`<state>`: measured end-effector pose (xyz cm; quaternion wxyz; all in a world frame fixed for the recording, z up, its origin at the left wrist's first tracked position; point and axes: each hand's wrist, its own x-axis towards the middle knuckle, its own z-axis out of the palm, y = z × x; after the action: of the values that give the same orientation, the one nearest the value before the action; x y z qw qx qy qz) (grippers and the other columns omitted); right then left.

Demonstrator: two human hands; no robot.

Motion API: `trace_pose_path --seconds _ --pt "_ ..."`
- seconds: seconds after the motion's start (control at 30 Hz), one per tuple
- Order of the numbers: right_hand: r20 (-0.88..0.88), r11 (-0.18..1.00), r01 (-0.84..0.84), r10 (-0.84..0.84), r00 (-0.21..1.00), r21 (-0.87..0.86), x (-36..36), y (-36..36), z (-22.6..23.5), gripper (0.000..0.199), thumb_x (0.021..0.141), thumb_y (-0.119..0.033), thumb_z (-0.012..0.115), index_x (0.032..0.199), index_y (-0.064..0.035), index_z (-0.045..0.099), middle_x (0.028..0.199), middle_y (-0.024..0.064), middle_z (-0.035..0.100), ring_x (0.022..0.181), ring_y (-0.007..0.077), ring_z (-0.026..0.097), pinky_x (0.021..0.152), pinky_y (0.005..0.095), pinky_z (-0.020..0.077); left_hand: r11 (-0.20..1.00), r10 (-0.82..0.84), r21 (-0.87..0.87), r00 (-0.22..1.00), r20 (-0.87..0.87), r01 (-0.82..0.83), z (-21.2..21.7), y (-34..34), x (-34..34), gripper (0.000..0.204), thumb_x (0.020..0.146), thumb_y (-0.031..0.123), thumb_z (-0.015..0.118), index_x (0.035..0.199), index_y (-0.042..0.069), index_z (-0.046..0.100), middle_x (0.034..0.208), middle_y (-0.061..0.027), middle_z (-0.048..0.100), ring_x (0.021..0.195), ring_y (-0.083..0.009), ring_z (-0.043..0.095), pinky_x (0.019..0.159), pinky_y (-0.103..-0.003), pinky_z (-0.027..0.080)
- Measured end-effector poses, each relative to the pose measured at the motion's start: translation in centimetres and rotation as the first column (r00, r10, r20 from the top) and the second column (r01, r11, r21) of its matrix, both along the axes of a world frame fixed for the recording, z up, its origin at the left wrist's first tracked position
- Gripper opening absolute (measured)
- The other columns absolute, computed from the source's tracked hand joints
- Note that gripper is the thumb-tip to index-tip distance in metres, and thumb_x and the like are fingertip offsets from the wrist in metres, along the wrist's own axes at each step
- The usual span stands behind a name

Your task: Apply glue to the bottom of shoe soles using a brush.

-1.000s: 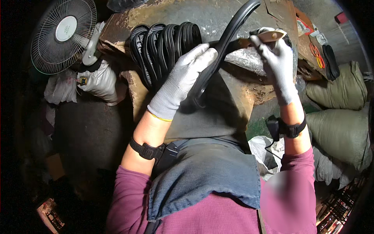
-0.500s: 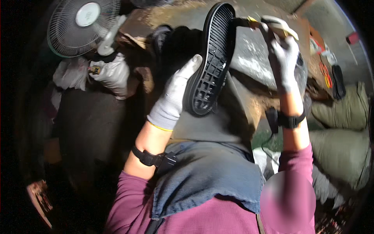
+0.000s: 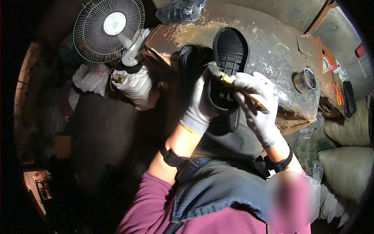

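Note:
My left hand (image 3: 200,103), in a grey-white glove, grips a black rubber shoe sole (image 3: 229,58) from its left side and holds it upright over the workbench, tread facing me. My right hand (image 3: 259,105), also gloved, holds a small brush (image 3: 226,79) with a yellowish handle; its bristle end rests on the middle of the sole. A second black sole piece (image 3: 233,119) hangs just under the right hand.
A stained, glue-crusted workbench (image 3: 272,50) carries a small round tin (image 3: 304,80) at the right and a stack of black soles (image 3: 189,58) behind my left hand. An electric fan (image 3: 109,29) stands at the upper left. Stuffed sacks (image 3: 348,167) lie at the right.
The right hand has come down from the upper right and brought the brush onto the sole. The sole turned from edge-on to tread facing me.

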<state>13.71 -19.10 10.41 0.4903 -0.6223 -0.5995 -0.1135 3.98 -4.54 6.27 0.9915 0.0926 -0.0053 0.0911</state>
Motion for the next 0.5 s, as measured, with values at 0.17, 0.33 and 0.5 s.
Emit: trace_pose_path --seconds 0.17,0.33,0.5 --pt "0.061 0.982 -0.174 0.179 0.982 -0.075 -1.4 -1.2 0.8 0.028 0.076 -0.007 0.077 0.102 -0.0133 0.07 0.105 0.0048 0.071 0.104 0.0231 0.066 0.096 0.0411 0.0435 0.998 0.003 -0.066 0.998 0.07 0.001 0.3 0.7 -0.5 0.066 0.102 0.051 0.035 0.13 -0.005 0.055 0.114 -0.025 0.066 0.099 -0.0367 0.068 0.091 -0.048 0.055" --pt "0.037 0.952 -0.266 0.274 0.961 -0.151 -1.6 -3.9 0.0 0.024 0.075 -0.008 0.078 0.098 -0.013 0.07 0.107 0.0049 0.071 0.106 0.0227 0.066 0.097 0.0409 0.0438 0.986 -0.075 0.16 0.984 0.164 0.048 -1.6 3.6 -1.3 0.077 0.099 0.056 0.042 0.142 -0.007 0.039 0.127 -0.037 0.054 0.11 -0.0437 0.063 0.092 -0.054 0.055" --pt "-0.725 0.979 -0.197 0.099 0.682 -0.051 -0.2 -6.6 -1.7 0.012 0.083 -0.006 0.074 0.094 -0.0045 0.073 0.109 0.011 0.071 0.105 0.0217 0.066 0.094 0.0389 0.0496 0.906 0.213 0.35 0.971 0.108 -0.238 0.2 3.8 -2.2 0.076 0.096 0.047 0.056 0.145 -0.007 0.036 0.137 -0.0312 0.051 0.125 -0.0431 0.053 0.107 -0.053 0.044"
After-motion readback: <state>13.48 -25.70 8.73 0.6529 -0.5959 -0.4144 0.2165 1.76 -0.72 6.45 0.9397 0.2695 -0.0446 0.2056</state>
